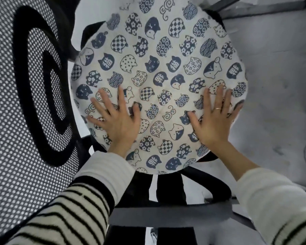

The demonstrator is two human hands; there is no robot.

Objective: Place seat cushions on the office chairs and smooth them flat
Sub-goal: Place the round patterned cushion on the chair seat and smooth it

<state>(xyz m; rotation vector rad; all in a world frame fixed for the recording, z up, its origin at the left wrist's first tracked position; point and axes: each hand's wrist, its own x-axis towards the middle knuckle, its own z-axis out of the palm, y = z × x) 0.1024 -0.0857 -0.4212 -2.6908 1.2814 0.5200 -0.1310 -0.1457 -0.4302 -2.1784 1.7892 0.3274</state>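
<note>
— On the chair seat, is that where the cushion has landed?

— Yes. The round cat-print cushion point(159, 82) lies across the seat of the office chair point(168, 188), covering it almost wholly; only dark slivers of the seat and base show past its near and far edges. The mesh backrest point(28, 96) stands off to the left.

— And the hands?

— Both flat on the fabric, gripping nothing. The left hand point(118, 121) presses palm-down on the near-left part, fingers spread wide. The right hand point(214, 121) does the same on the near-right, fingers closer together and reaching almost to the rim, with a ring point(218, 108) on one finger.

— How would you expect it to handle?

— Soft and light, I'd judge — a thin quilted pad that dimples under the palms and would flop if lifted by one edge. To shift it, take the rim at two opposite sides; to flatten it, sweep open palms outward from the centre. The cloth may slide on the seat, so press gently.
</note>
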